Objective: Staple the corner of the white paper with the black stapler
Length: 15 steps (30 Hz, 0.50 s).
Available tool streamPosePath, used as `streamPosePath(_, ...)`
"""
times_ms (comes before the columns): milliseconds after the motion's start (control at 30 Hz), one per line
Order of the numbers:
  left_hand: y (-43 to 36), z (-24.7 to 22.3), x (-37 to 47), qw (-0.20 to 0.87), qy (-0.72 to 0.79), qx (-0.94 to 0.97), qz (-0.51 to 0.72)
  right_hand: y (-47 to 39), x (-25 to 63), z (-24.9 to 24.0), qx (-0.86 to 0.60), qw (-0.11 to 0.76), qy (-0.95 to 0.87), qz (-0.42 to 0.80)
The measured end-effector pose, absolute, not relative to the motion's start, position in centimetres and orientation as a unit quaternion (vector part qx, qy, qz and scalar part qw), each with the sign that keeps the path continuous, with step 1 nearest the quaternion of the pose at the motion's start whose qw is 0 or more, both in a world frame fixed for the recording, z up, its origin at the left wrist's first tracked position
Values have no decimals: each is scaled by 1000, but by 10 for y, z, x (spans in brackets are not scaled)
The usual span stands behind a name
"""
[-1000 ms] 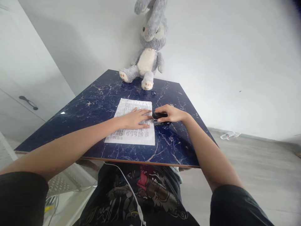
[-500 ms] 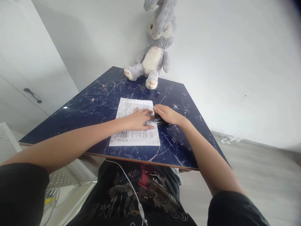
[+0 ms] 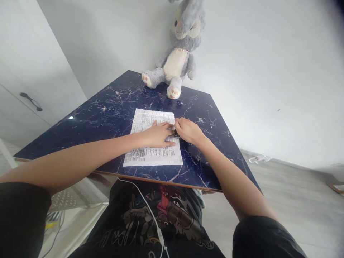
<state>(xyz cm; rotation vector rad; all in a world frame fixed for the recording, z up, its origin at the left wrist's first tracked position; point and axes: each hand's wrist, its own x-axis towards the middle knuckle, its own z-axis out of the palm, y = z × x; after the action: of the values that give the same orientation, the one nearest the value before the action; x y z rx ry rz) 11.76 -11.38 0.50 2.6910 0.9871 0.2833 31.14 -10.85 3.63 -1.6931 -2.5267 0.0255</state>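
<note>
Nearest to us, one white cable (image 3: pixel 159 234) hangs on our side of the printed sheet (image 3: pixel 153 157), beyond the edge of the tabletop (image 3: pixel 102 125). Our left hand (image 3: pixel 158 137) lies flat on the sheet, its fingers spread wide, holding nothing and pointing toward the sheet's right edge. At that edge is the black tool (image 3: pixel 176 134), mostly hidden beneath our right hand (image 3: pixel 189 130). The right fingers lie close together, curled over the tool and holding it, though we cannot tell how firmly or where the thumb sits. From our left fingertips the tool lies just to the right; of our two hands, the right is the nearer, since it covers it. What shows of the tool suggests that its long axis runs roughly sideways, across the sheet's right edge, but we cannot see its far end. Beyond the sheet's far edge sits one grey plush toy (image 3: pixel 176 64), well apart from our hands. We count two hands, one sheet, one black tool, one cable and one toy.
</note>
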Motion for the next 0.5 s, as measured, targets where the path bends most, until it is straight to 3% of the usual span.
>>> streamPosePath(267, -112, 1, 120, 147, 363, 913, 111, -115, 303, 31, -546, -12, -832, -93)
streamPosePath(500, -109, -2, 120, 163, 379, 902, 124, -123, 293, 25, -554, -2, -825, -111)
